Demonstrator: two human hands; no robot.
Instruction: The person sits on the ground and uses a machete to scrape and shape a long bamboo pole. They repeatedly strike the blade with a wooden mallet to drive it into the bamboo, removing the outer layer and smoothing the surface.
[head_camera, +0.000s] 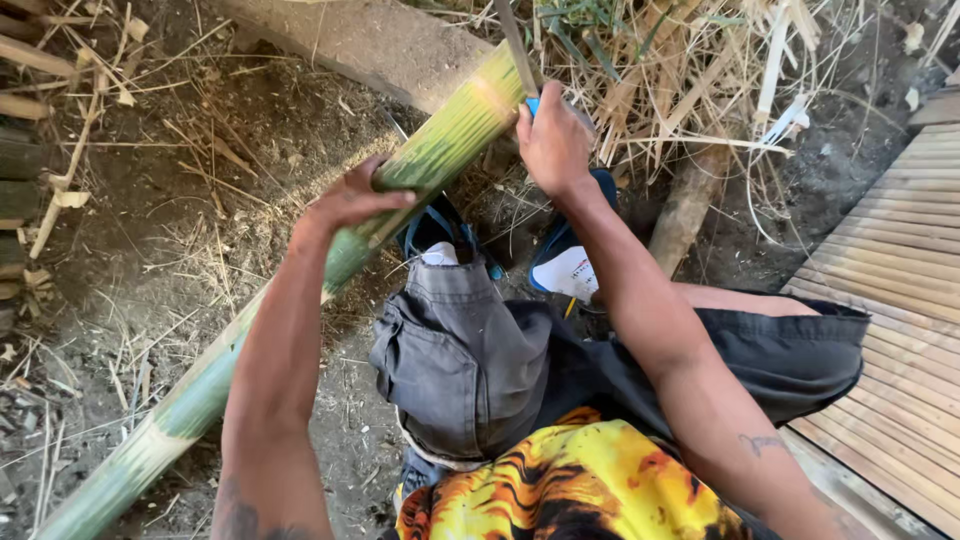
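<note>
A long green bamboo pole (200, 395) runs from the lower left up to the top middle, its far end resting on a concrete block (385, 45). My left hand (350, 200) grips the pole around its middle. My right hand (553, 140) is closed on the blue handle of a long knife (515, 45), whose blade rises from the pole's cut far end. My knees in grey and black shorts and my sandalled feet sit just under the pole.
Bare dirt with dry straw lies to the left. A pile of dry bamboo strips and husks (690, 70) sits at the top right. A slatted bamboo platform (905, 290) fills the right edge. Cut poles (20, 170) stack at the far left.
</note>
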